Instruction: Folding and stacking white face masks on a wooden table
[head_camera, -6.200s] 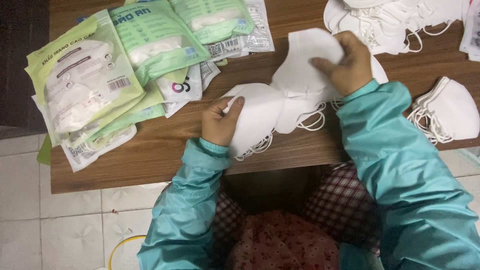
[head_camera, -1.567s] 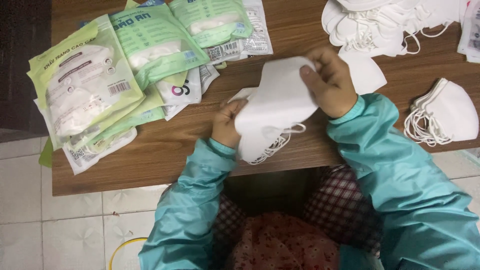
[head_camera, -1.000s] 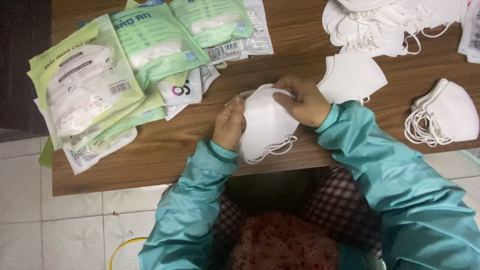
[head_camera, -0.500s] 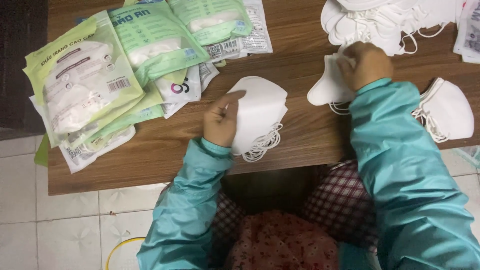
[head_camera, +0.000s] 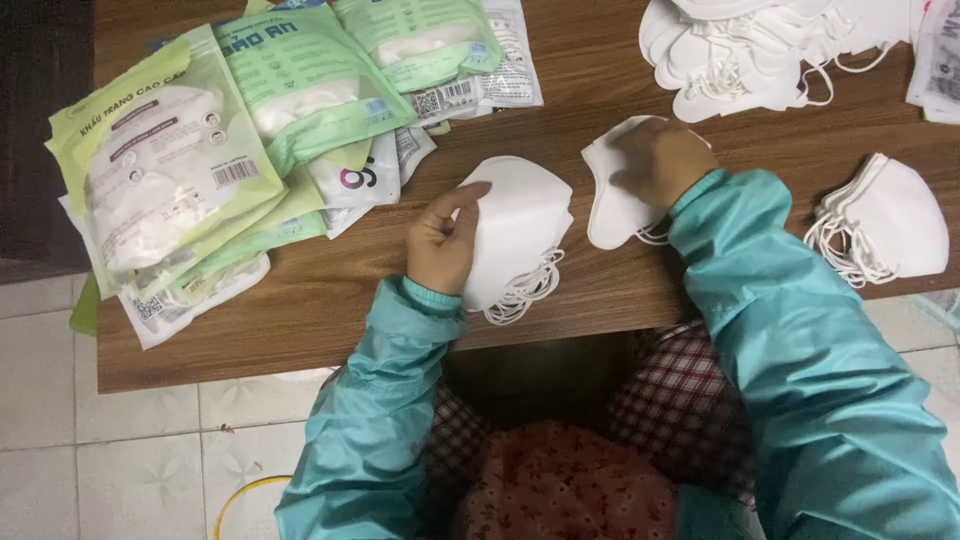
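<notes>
The brown wooden table (head_camera: 330, 300) carries the work in several lots. Largest is the fan of green-and-clear plastic packets (head_camera: 200, 170) at the left, sealed, each showing a white mask inside — these look finished. At the top right lies a loose heap of white folded face masks (head_camera: 760, 50), still unpacked, and at the right edge a smaller neat stack of white masks with elastic loops (head_camera: 885, 225) sits apart. By that spread I judge the job well begun but far from over: many masks remain bare.

Near the table's front edge the left hand (head_camera: 440, 245) grips a small stack of white folded masks (head_camera: 515, 235), thumb on top and fingers curled behind. The right hand (head_camera: 660, 160) is closed over a single white mask (head_camera: 610, 200) lying flat just beside that stack — pinching or pressing, I cannot tell.
</notes>
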